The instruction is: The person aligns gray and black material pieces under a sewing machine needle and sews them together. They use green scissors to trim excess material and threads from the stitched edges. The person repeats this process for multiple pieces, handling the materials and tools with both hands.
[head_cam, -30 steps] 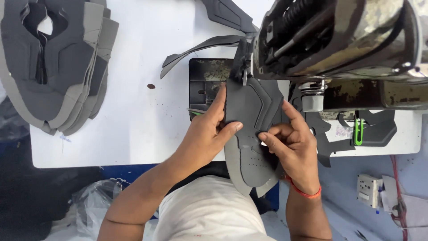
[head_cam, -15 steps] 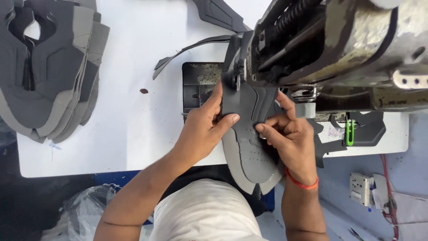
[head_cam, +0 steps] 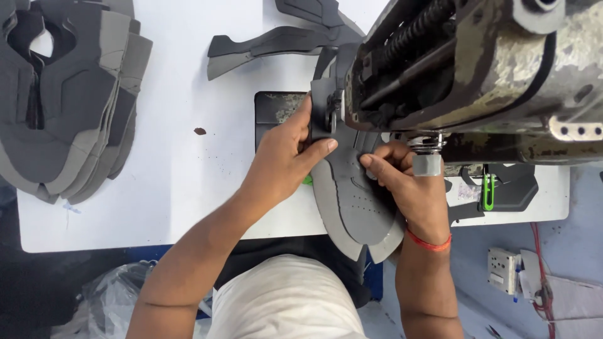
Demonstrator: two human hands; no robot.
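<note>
The grey shoe upper (head_cam: 358, 201) lies flat at the front edge of the white sewing table (head_cam: 176, 207), its forward end under the head of the industrial sewing machine (head_cam: 477, 69) and its rear end hanging past the table's front edge toward me. I judge it light, thin and limp: layered sheet material that bends freely and will buckle if pushed from one end, so it is best held flat near the stitching point, one hand on each side. My left hand (head_cam: 286, 157) is spread, thumb pressing the upper's left margin and fingers lying over the dark plate beside the machine head. My right hand (head_cam: 408, 185), wrist bent inward with a red thread band, pinches the right side under a curled forefinger. More cut grey uppers (head_cam: 69, 107) are stacked at the table's far left corner.
</note>
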